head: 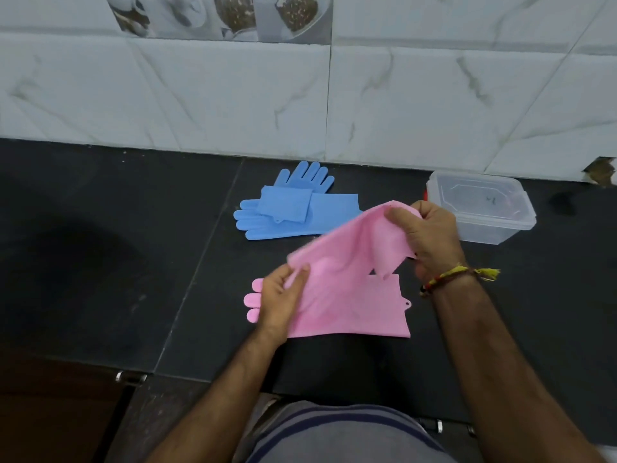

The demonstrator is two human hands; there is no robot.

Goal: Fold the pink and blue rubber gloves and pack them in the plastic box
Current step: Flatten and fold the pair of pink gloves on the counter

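Two pink rubber gloves sit in the middle of the dark counter. One pink glove (370, 312) lies flat, fingers pointing left. The other pink glove (347, 248) is lifted above it: my left hand (283, 295) pinches its lower left end and my right hand (430, 238) grips its cuff end, raised up to the right. Two blue rubber gloves (300, 208) lie overlapped behind them, near the wall. The clear plastic box (480, 208) stands at the back right, just beyond my right hand, with its lid on.
A tiled wall (300, 95) rises right behind the counter. The black counter (100, 245) stretches wide to the left of the gloves. Its front edge runs just below my forearms.
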